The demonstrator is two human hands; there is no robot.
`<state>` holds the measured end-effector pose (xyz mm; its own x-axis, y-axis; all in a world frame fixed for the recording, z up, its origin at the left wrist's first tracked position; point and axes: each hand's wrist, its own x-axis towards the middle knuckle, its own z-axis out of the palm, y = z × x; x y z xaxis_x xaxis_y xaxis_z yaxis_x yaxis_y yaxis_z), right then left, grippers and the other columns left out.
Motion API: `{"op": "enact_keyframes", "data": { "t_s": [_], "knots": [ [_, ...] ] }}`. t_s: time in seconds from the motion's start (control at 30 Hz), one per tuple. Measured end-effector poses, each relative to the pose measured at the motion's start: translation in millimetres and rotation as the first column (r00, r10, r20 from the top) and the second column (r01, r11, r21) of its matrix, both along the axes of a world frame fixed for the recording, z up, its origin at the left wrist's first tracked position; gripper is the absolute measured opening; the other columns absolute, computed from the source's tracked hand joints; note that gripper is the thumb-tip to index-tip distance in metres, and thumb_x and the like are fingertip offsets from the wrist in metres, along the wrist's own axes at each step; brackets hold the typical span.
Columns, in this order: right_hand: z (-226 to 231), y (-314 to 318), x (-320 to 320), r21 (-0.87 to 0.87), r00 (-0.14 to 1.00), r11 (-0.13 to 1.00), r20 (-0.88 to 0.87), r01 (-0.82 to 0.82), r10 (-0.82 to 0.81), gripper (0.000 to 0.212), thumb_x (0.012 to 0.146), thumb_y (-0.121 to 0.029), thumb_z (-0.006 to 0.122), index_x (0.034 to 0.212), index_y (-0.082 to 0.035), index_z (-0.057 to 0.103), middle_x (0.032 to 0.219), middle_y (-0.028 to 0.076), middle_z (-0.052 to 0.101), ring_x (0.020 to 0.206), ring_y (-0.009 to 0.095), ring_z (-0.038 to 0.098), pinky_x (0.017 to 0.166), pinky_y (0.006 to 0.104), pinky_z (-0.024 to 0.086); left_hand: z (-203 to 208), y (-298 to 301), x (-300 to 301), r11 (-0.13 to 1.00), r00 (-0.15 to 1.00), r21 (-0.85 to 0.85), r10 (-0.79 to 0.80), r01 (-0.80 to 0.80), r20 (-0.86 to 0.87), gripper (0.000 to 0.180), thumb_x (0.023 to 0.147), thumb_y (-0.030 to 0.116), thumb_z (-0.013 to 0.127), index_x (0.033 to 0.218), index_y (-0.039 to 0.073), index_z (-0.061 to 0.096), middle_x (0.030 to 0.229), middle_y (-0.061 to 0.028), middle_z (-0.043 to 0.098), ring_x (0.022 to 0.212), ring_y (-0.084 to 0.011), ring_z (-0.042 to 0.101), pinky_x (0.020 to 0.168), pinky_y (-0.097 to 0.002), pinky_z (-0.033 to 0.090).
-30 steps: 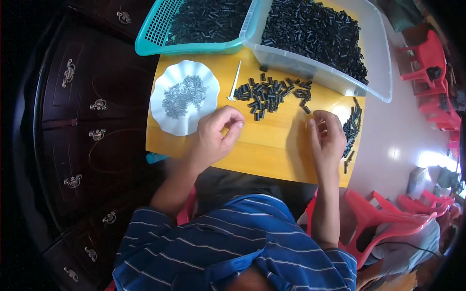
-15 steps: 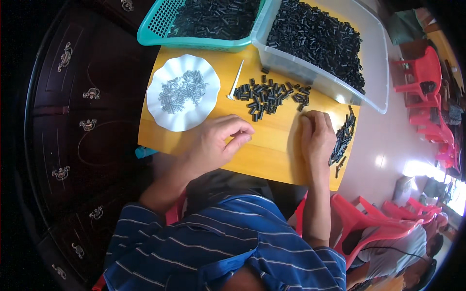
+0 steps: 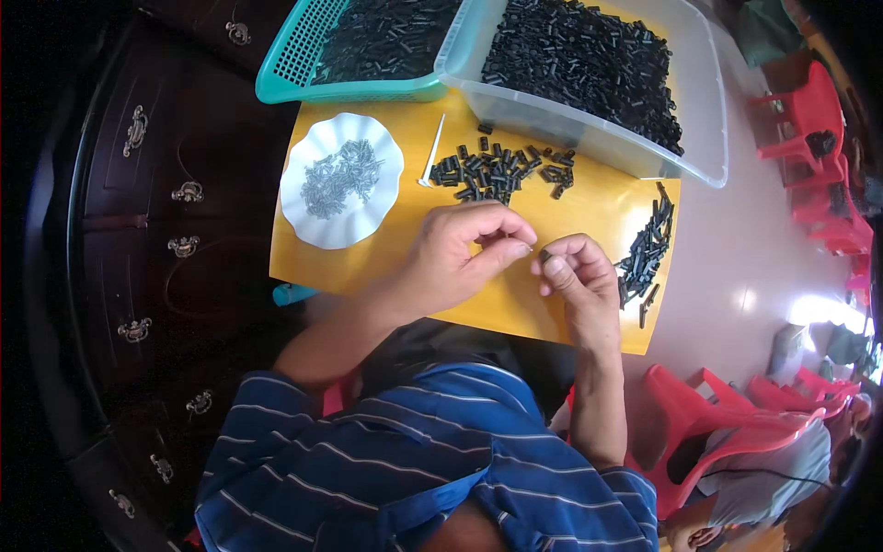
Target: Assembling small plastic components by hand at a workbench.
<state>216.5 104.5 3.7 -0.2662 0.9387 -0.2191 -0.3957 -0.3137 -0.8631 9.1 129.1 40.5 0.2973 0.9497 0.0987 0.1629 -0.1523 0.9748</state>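
Above the yellow table (image 3: 395,276), my left hand (image 3: 464,253) is closed in a pinch; whatever sits at its fingertips is too small to name. My right hand (image 3: 584,276) faces it, finger and thumb closed on a short black tube (image 3: 545,257). A small gap separates the two sets of fingertips. Beyond them lies a loose pile of short black tubes (image 3: 497,173). A white scallop-edged plate (image 3: 303,221), at the left, bears many small clear pieces. Between plate and pile rests a thin white stick with a flared end (image 3: 432,152).
At the back stand a green basket (image 3: 377,92) and a clear plastic bin (image 3: 589,124), both filled with black pieces. A heap of longer black pieces (image 3: 648,244) lies along the right edge. Dark drawers (image 3: 138,212) flank the left; red chairs (image 3: 717,432) and another person (image 3: 773,469) are at the right.
My right hand has come from the tube pile toward the middle, now with a black tube in its fingers. My left hand has moved right, toward it. The view has shifted slightly.
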Motion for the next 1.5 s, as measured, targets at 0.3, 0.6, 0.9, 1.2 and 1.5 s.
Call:
{"op": "enact_keyframes", "data": {
  "t_s": [0.3,0.6,0.9,1.2,1.5],
  "knots": [
    [7,-5,0,-0.009,0.993,1.0,-0.122,0.008,-0.009,0.021,0.1,-0.007,0.063,0.12,0.001,0.062,0.1,0.006,0.07,0.089,0.009,0.065,0.075,0.0221,0.052,2,1,19,0.999,0.999,0.0,-0.036,0.036,0.004,0.009,0.091,-0.001,0.066,0.1,-0.001,0.069,0.089,-0.0058,0.069,0.079,-0.0106,0.064,0.07,-0.0247,0.051],
    [4,-6,6,-0.011,0.999,0.999,-0.032,-0.031,0.03,0.027,0.103,-0.011,0.059,0.128,-0.001,0.058,0.097,0.005,0.07,0.085,0.009,0.065,0.076,0.0222,0.052,6,-2,15,0.997,0.998,0.08,-0.016,0.022,-0.065,0.009,0.09,-0.002,0.067,0.098,-0.002,0.068,0.095,-0.0076,0.066,0.082,-0.0137,0.063,0.071,-0.025,0.051],
    [10,-6,1,-0.177,0.978,0.984,-0.206,-0.026,-0.011,0.012,0.103,-0.018,0.059,0.109,-0.007,0.058,0.092,0.006,0.069,0.074,0.011,0.061,0.071,0.0234,0.051,7,-4,17,0.992,0.999,0.121,-0.019,0.024,-0.043,0.007,0.089,-0.003,0.068,0.096,-0.001,0.066,0.097,-0.0074,0.064,0.082,-0.0127,0.061,0.071,-0.0243,0.049],
    [9,-4,1,-0.304,0.918,0.952,-0.387,-0.036,-0.089,0.009,0.099,-0.015,0.063,0.105,-0.008,0.06,0.086,0.004,0.066,0.067,0.009,0.057,0.065,0.0238,0.049,2,-4,23,0.994,1.0,0.105,-0.02,0.022,-0.024,0.006,0.09,-0.003,0.068,0.096,-0.002,0.067,0.098,-0.0073,0.063,0.083,-0.0126,0.061,0.072,-0.0245,0.05],
    [4,-5,1,-0.249,0.932,0.968,-0.354,-0.018,-0.074,0.009,0.099,-0.012,0.062,0.106,-0.006,0.061,0.087,0.004,0.069,0.068,0.008,0.059,0.064,0.0211,0.049,5,-3,25,0.995,0.999,0.089,-0.03,0.033,-0.035,0.006,0.089,-0.003,0.068,0.095,-0.002,0.067,0.097,-0.0079,0.064,0.084,-0.0135,0.062,0.073,-0.0248,0.051]
  ]
}}
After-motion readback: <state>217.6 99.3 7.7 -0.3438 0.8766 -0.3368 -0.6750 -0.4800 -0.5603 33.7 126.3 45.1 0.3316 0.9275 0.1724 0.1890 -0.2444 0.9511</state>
